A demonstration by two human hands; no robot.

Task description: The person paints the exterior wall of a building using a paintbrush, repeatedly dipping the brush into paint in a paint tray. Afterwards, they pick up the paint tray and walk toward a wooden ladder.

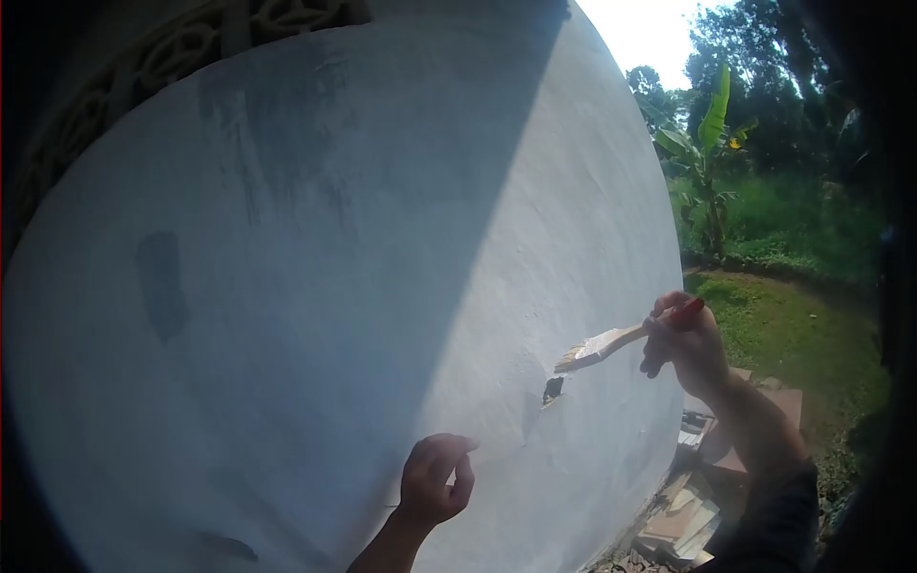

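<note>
My right hand [690,346] is closed round the handle of a paintbrush [602,346] with a red end. The brush points left, its bristles close to the pale wall [564,239], and white paint coats its head. Just below the bristle tips is a small dark hole [553,389] with chipped edges in the wall. My left hand [437,479] is lower and further left, in front of the wall. Its fingers curl in, thumb and forefinger tips near each other; whatever may be between them is too small to make out.
Grey patches [162,286] mark the wall's shaded left part. Patterned vent blocks [181,57] run along the top left. Broken tiles and rubble [683,520] lie at the wall's foot, lower right. Beyond are grass [793,325] and a banana plant [712,181].
</note>
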